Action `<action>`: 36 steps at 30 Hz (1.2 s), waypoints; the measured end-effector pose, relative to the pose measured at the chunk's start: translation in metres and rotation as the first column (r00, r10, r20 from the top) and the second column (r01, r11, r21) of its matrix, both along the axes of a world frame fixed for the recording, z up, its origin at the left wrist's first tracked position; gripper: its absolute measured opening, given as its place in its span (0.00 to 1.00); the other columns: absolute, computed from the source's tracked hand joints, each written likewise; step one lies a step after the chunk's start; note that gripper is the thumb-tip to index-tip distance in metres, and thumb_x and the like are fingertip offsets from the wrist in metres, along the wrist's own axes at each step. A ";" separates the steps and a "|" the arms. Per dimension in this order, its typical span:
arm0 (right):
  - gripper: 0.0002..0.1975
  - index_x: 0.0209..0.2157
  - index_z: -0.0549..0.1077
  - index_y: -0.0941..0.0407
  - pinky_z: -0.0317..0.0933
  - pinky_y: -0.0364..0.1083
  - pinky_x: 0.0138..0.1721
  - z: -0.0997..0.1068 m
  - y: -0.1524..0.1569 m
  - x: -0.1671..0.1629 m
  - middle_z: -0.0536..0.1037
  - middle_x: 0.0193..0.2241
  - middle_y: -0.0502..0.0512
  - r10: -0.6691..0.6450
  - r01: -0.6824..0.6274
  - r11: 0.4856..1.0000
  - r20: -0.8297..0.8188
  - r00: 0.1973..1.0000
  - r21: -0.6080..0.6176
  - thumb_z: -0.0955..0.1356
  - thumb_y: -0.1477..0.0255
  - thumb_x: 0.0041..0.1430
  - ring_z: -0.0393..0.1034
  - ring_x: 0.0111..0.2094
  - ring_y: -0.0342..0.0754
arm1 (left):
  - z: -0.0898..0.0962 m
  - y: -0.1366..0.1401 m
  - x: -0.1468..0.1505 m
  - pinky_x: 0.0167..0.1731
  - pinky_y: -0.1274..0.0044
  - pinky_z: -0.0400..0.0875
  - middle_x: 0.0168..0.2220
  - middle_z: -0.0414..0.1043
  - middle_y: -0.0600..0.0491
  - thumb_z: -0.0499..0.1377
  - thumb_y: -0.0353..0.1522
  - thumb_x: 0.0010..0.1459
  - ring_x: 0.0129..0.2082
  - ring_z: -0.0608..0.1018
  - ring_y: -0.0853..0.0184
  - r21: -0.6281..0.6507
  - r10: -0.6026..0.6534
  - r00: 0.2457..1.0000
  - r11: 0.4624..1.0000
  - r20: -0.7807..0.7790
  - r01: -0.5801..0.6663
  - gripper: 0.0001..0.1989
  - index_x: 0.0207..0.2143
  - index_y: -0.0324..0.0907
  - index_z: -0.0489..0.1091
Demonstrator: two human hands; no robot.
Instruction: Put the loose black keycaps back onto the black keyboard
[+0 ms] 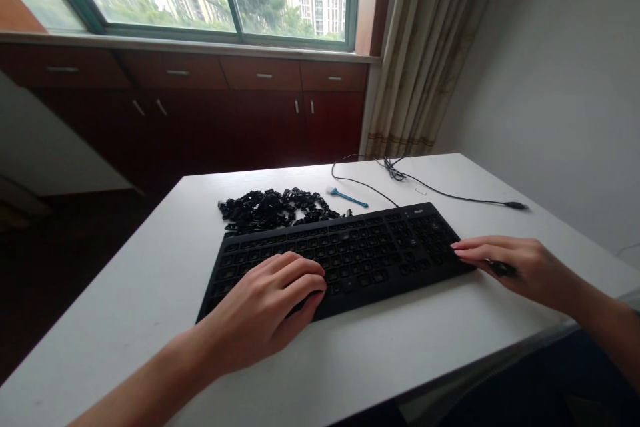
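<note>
A black keyboard (350, 260) with its keycaps removed lies at a slant on the white table, its key sockets bare. Over its front left part is my left hand (285, 293), fingers curled on the keyboard and thumb by the front edge. My right hand (520, 267) is at the keyboard's right edge, fingertips pressed together at the number pad side. A small black object (503, 269) shows between its fingers and palm; its kind is unclear. Behind the keyboard lies a heap of loose black keycaps (270, 209).
A small blue brush (349, 197) with pale bristles lies behind the keyboard. The keyboard's cable (445, 194) runs across the back right to its plug (515, 205). A thin bent wire (421, 191) lies near the cable. The white table (130, 307) ends before cabinets (225, 120) under a window.
</note>
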State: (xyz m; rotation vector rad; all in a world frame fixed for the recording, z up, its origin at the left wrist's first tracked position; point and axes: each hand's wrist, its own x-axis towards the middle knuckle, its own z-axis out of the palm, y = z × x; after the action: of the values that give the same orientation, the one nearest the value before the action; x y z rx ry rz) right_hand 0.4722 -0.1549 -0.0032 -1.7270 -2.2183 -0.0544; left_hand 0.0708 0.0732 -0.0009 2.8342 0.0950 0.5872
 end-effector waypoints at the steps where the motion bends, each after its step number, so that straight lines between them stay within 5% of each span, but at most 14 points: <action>1: 0.25 0.53 0.73 0.48 0.71 0.49 0.53 0.002 0.000 0.000 0.77 0.54 0.52 0.001 -0.001 1.000 0.016 1.000 -0.018 0.66 0.82 0.56 0.74 0.52 0.51 | 0.000 0.000 0.000 0.46 0.70 0.72 0.46 0.74 0.50 0.56 0.27 0.64 0.45 0.74 0.64 0.001 0.001 1.000 1.000 -0.002 -0.001 0.09 0.45 0.43 0.71; 11: 0.17 0.47 0.77 0.48 0.72 0.48 0.49 0.017 0.008 -0.013 0.80 0.50 0.53 -0.028 0.026 0.998 -0.030 0.999 -0.058 0.69 0.77 0.57 0.77 0.47 0.52 | 0.002 -0.002 0.000 0.46 0.70 0.72 0.47 0.73 0.50 0.56 0.28 0.64 0.45 0.74 0.64 0.005 0.012 1.000 1.000 -0.016 -0.012 0.08 0.44 0.44 0.71; 16: 0.10 0.43 0.76 0.50 0.71 0.47 0.39 0.026 0.015 -0.029 0.81 0.43 0.54 -0.215 0.224 0.974 -0.236 0.948 0.012 0.71 0.69 0.58 0.77 0.39 0.50 | 0.002 -0.001 0.001 0.46 0.69 0.72 0.47 0.73 0.50 0.55 0.28 0.64 0.45 0.73 0.64 -0.007 0.009 1.000 1.000 -0.020 -0.009 0.08 0.44 0.44 0.71; 17: 0.04 0.37 0.76 0.51 0.70 0.47 0.37 0.028 0.016 -0.032 0.81 0.38 0.54 -0.249 0.284 0.957 -0.337 0.908 0.056 0.70 0.68 0.59 0.76 0.36 0.49 | 0.001 -0.001 0.001 0.46 0.69 0.72 0.47 0.73 0.50 0.55 0.28 0.64 0.45 0.73 0.64 -0.007 0.010 1.000 1.000 -0.021 -0.010 0.08 0.44 0.44 0.71; 19: 0.13 0.23 0.69 0.51 0.64 0.47 0.28 0.032 0.022 -0.040 0.73 0.22 0.50 -0.218 0.377 0.917 -0.623 0.751 0.134 0.68 0.67 0.61 0.69 0.26 0.45 | 0.001 0.000 0.001 0.46 0.69 0.72 0.47 0.73 0.50 0.56 0.28 0.64 0.45 0.73 0.64 -0.006 0.009 1.000 1.000 -0.021 -0.009 0.08 0.44 0.44 0.71; 22: 0.25 0.15 0.54 0.52 0.47 0.47 0.17 0.039 0.037 -0.054 0.50 0.11 0.45 -0.012 0.390 0.910 -0.932 0.362 0.140 0.64 0.67 0.65 0.47 0.14 0.41 | 0.002 -0.001 0.000 0.45 0.70 0.72 0.47 0.73 0.49 0.56 0.27 0.64 0.44 0.73 0.64 0.001 0.008 1.000 1.000 -0.013 -0.008 0.07 0.44 0.43 0.71; 24: 0.27 0.14 0.50 0.53 0.42 0.48 0.16 0.046 0.050 -0.063 0.46 0.10 0.45 0.006 0.355 0.932 -0.980 0.198 0.078 0.64 0.67 0.65 0.42 0.12 0.40 | 0.002 -0.001 0.000 0.45 0.70 0.72 0.47 0.73 0.49 0.55 0.27 0.64 0.44 0.73 0.64 0.005 0.007 1.000 1.000 -0.011 -0.007 0.07 0.43 0.43 0.71; 29: 0.27 0.12 0.51 0.53 0.37 0.48 0.16 0.065 0.066 -0.081 0.46 0.09 0.45 0.058 0.367 0.925 -0.992 0.112 0.095 0.65 0.69 0.62 0.40 0.12 0.40 | 0.002 -0.001 0.000 0.45 0.70 0.72 0.46 0.73 0.49 0.55 0.27 0.64 0.44 0.73 0.63 0.009 0.009 1.000 1.000 -0.017 -0.009 0.08 0.44 0.43 0.71; 32: 0.26 0.13 0.53 0.52 0.38 0.47 0.16 0.055 0.066 -0.086 0.45 0.10 0.44 0.095 0.405 0.904 -0.989 0.117 0.135 0.66 0.67 0.63 0.40 0.12 0.39 | 0.002 -0.001 0.000 0.45 0.70 0.72 0.46 0.74 0.49 0.56 0.27 0.64 0.44 0.74 0.63 0.012 0.013 1.000 1.000 -0.011 -0.013 0.08 0.43 0.43 0.71; 36: 0.26 0.12 0.55 0.52 0.36 0.48 0.15 0.036 0.069 -0.078 0.49 0.09 0.44 -0.055 0.337 0.942 -0.990 0.131 -0.008 0.69 0.66 0.60 0.44 0.11 0.39 | 0.002 -0.002 0.000 0.45 0.70 0.73 0.46 0.74 0.49 0.56 0.27 0.63 0.44 0.74 0.63 0.014 0.013 1.000 1.000 -0.010 -0.013 0.08 0.43 0.43 0.71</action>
State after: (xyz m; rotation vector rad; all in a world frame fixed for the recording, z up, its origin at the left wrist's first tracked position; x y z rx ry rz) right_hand 0.3943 -0.0861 0.0324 -1.2257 -0.8758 0.6056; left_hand 0.0710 0.0717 0.0011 2.8526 0.1116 0.5781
